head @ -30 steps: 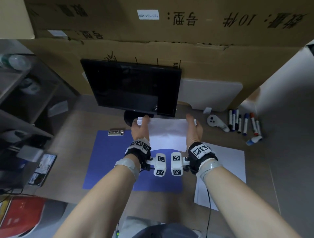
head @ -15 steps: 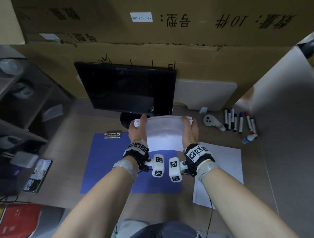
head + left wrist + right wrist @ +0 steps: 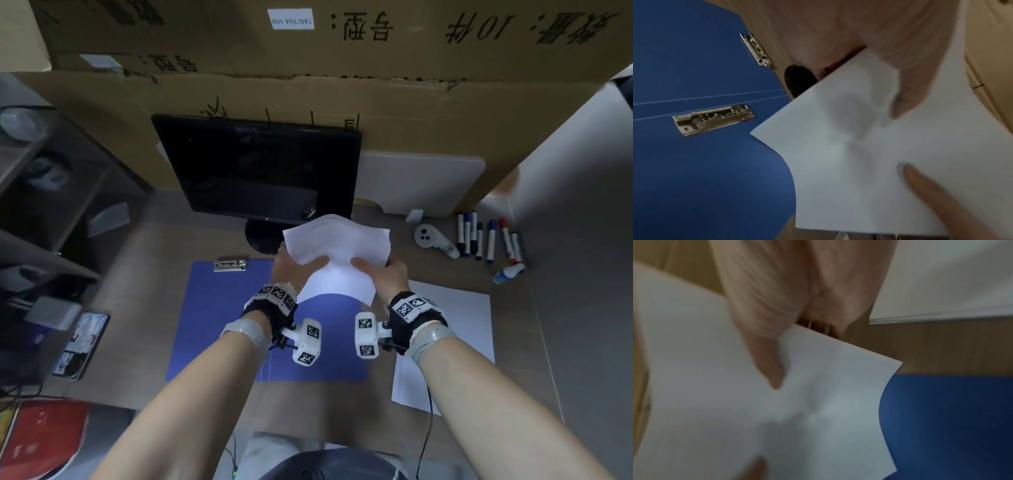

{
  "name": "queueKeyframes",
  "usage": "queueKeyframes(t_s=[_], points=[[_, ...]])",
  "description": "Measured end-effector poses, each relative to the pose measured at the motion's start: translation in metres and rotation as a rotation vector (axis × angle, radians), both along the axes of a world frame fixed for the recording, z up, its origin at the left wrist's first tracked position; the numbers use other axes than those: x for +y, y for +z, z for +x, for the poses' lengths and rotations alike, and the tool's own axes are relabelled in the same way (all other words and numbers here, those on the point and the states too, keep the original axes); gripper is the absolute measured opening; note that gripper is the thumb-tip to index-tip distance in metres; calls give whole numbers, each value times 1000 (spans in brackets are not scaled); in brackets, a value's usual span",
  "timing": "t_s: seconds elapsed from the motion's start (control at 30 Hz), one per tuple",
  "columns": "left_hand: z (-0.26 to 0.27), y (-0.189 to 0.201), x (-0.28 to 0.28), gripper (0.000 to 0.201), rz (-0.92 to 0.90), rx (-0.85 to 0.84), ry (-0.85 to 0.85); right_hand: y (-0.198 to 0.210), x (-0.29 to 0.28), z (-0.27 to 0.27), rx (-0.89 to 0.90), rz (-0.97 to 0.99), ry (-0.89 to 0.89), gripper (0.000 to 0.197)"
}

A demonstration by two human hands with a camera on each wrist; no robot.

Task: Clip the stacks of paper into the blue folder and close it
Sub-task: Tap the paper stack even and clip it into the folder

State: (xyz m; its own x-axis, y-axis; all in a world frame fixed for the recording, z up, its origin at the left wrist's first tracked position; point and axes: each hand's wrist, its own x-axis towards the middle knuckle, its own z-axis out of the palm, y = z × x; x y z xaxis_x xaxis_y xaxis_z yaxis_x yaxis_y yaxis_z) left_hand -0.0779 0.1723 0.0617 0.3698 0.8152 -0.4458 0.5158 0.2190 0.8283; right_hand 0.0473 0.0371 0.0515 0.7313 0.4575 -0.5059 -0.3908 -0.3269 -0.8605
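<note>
Head view: paper stack [image 3: 337, 246] now bowed and tilted up versus 0.5 s ago, pinched by left hand [image 3: 291, 267] and right hand [image 3: 387, 270], thumbs on top, above open blue folder [image 3: 219, 322]; second stack [image 3: 455, 329] on surface [image 3: 137, 274] beside the folder's right edge.

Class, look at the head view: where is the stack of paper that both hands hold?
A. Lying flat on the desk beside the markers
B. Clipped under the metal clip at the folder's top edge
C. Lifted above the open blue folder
C: the left hand and right hand grip the stack of paper, raised and bowed, above the blue folder; the metal clip holds nothing.
</note>
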Motion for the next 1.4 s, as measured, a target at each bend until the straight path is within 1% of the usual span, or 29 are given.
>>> queueKeyframes(t_s=[0.03,0.07,0.1,0.17,0.2,0.23,0.27,0.3,0.4,0.47,0.5,0.57,0.67,0.73,0.8,0.83,0.87,0.9,0.93,0.97,1.0,1.03,1.1,1.13,1.2,1.23,1.3,1.37,1.4], points=[[-1,-5,2,59,10,62,-29,-4,-3,2,39,-8,-2,25],[-1,-6,4,35,-6,94,-13,-9,-4,4,58,-24,-1,27],[-2,-6,7,16,-59,93,26,-13,-5,5,73,-26,4,36],[-3,-7,11,20,-176,-9,131,-20,-2,6,94,0,8,64],[-4,-9,12,16,-195,-63,171,-24,0,6,112,-6,-2,69],[-4,-6,10,17,-202,-100,189,-27,3,4,126,-27,-13,64],[-3,-8,9,24,-216,-120,197,-28,6,2,132,-50,-20,58],[-3,-10,8,27,-233,-129,209,-29,9,-1,132,-88,-34,54],[4,-12,6,22,-261,-127,221,-27,17,-9,103,-133,-68,39],[7,-8,6,11,-271,-187,210,-20,20,-11,124,-93,-92,39],[8,-1,6,11,-255,-216,212,-18,21,-10,144,-61,-119,43],[9,13,10,20,-170,-255,224,-12,22,-6,182,10,-186,50],[12,35,12,25,-22,-259,234,1,26,-1,146,70,-253,61],[12,40,12,24,42,-278,259,7,28,-3,97,90,-273,57],[11,32,12,21,44,-294,285,8,28,-5,69,97,-269,42],[9,22,11,17,18,-288,294,5,25,-7,66,95,-256,33],[5,11,9,12,-28,-239,300,-2,21,-9,71,73,-235,23],[1,-2,5,12,-73,-165,322,-12,17,-12,67,24,-211,17],[-3,-16,2,20,-111,-90,332,-22,12,-15,65,-35,-192,16],[-6,-27,0,24,-125,-37,328,-32,8,-18,77,-78,-174,18],[-7,-34,0,17,-136,-17,317,-40,6,-19,98,-109,-168,24],[-6,-35,0,6,-140,-2,308,-43,6,-21,120,-122,-174,32],[-1,-33,3,19,-137,14,318,-43,8,-21,139,-120,-204,38],[-1,-29,4,21,-134,-3,312,-41,9,-20,130,-113,-207,36],[3,-20,8,20,-99,-59,283,-28,14,-15,74,-67,-196,19],[4,-19,9,22,-80,-100,281,-23,16,-13,50,-54,-202,18],[3,-25,13,24,-58,-140,283,-22,16,-11,31,-38,-223,23],[2,-42,12,27,-72,-85,262,-34,14,-15,56,-67,-224,24],[-1,-50,10,25,-100,-35,242,-42,11,-18,82,-101,-214,24]])
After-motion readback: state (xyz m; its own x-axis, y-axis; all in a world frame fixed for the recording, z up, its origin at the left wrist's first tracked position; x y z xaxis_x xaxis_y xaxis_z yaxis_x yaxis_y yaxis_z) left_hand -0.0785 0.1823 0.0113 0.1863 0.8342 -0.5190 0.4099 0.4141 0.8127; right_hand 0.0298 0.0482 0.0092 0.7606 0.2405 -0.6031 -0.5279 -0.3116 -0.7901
